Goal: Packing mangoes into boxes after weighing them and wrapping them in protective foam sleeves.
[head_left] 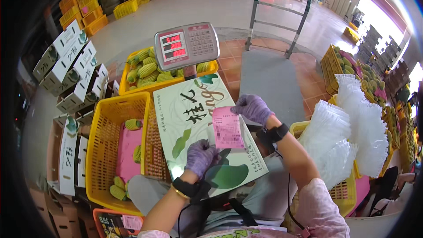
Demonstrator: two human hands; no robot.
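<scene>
Between both gloved hands, pink label (228,128), over printed box lid (189,110)

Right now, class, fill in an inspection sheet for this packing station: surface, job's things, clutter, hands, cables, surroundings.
Surface: flat white printed carton lid with green leaf pattern, lying under the scale.
Job's things: pink paper label slip, held against the lid.
Clutter: yellow plastic crate with pink liner and a few netted green fruit; stack of white foam nets.
Hands: left hand and right hand, both purple-gloved, pinching the slip's lower and upper edges.
Cables: black wires running from black wristbands.
Surroundings: digital weighing scale display; grey platform trolley; folded white cartons.
</scene>
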